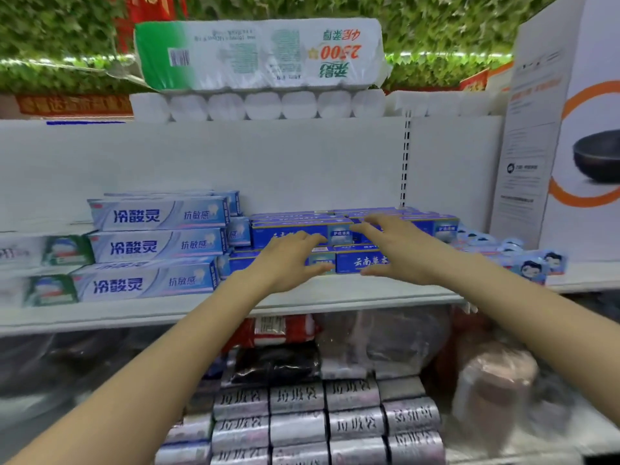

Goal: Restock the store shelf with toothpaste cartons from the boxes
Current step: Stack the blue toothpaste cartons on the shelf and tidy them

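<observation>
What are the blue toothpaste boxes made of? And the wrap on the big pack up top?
The blue toothpaste boxes look like thin printed cardboard: flat faces, sharp folded edges, a slight sheen. The big pack's wrap seems to be soft plastic film: it shines and wrinkles at the ends.

White back panel (235, 156) centre, slotted upright (406, 162) at 2 o'clock. Green leaf wall (67, 28) at 12, light strip (446, 55) across it.
</observation>
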`<control>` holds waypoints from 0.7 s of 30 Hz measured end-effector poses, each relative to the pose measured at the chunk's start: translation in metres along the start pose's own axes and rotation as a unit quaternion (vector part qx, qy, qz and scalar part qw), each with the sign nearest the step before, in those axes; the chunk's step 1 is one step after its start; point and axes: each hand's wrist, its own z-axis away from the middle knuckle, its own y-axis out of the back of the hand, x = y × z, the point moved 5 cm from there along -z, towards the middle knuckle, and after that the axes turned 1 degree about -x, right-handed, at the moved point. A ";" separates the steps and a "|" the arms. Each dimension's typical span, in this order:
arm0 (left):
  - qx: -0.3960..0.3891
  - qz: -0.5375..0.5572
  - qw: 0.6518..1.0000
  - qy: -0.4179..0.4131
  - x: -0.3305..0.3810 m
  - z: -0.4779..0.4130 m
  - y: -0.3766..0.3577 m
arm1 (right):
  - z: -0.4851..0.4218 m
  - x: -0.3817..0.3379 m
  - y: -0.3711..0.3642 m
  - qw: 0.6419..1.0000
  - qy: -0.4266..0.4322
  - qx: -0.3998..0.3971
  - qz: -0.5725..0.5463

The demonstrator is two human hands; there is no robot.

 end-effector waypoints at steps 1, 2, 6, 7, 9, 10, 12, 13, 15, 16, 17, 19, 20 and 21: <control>-0.002 -0.018 1.000 -0.010 0.001 0.009 0.001 | 0.003 -0.013 0.004 1.000 0.006 -0.006 0.015; -0.003 -0.036 0.999 -0.021 0.003 0.018 0.002 | 0.006 -0.025 0.010 1.000 0.013 -0.009 0.027; -0.005 -0.058 0.998 -0.036 0.001 0.057 0.019 | 0.021 -0.067 0.030 0.996 0.039 -0.023 0.075; -0.003 -0.061 0.998 -0.033 -0.001 0.067 0.025 | 0.025 -0.076 0.035 0.995 0.045 -0.026 0.087; 0.001 -0.071 0.997 -0.024 -0.006 0.087 0.037 | 0.032 -0.092 0.043 0.990 0.066 -0.033 0.119; 0.001 -0.074 0.997 -0.016 -0.010 0.098 0.042 | 0.035 -0.100 0.047 0.987 0.077 -0.038 0.135; -0.003 -0.082 0.997 0.003 -0.015 0.123 0.050 | 0.043 -0.118 0.054 0.983 0.095 -0.045 0.152; -0.007 -0.096 0.995 0.009 -0.016 0.136 0.053 | 0.047 -0.127 0.057 0.982 0.102 -0.042 0.154; -0.022 -0.135 0.990 0.018 -0.016 0.162 0.057 | 0.056 -0.148 0.061 0.980 0.119 -0.032 0.155; -0.034 -0.151 0.988 0.022 -0.017 0.174 0.058 | 0.060 -0.158 0.062 0.980 0.126 -0.029 0.152; -0.048 -0.164 0.985 0.027 -0.017 0.187 0.058 | 0.064 -0.168 0.063 0.980 0.132 -0.029 0.145; -0.071 -0.180 0.980 0.041 -0.018 0.213 0.061 | 0.072 -0.187 0.065 0.982 0.141 -0.024 0.126; -0.074 -0.184 0.979 0.047 -0.018 0.226 0.063 | 0.077 -0.197 0.065 0.983 0.143 -0.021 0.115; -0.073 -0.184 0.979 0.050 -0.018 0.240 0.065 | 0.081 -0.205 0.063 0.983 0.146 -0.019 0.106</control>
